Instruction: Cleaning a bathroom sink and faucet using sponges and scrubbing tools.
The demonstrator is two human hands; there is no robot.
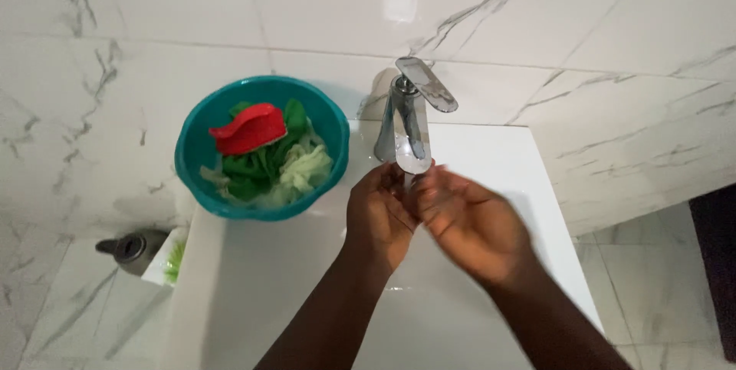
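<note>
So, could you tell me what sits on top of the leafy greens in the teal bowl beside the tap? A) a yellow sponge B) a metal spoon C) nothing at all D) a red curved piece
D: a red curved piece lies across the green leaves inside the teal bowl, left of the chrome tap where both hands meet.

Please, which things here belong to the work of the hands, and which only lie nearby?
In use: left hand, right hand, chrome tap, white sink.
Only nearby: teal bowl with green leaves and a red piece; grey bottle.
</note>
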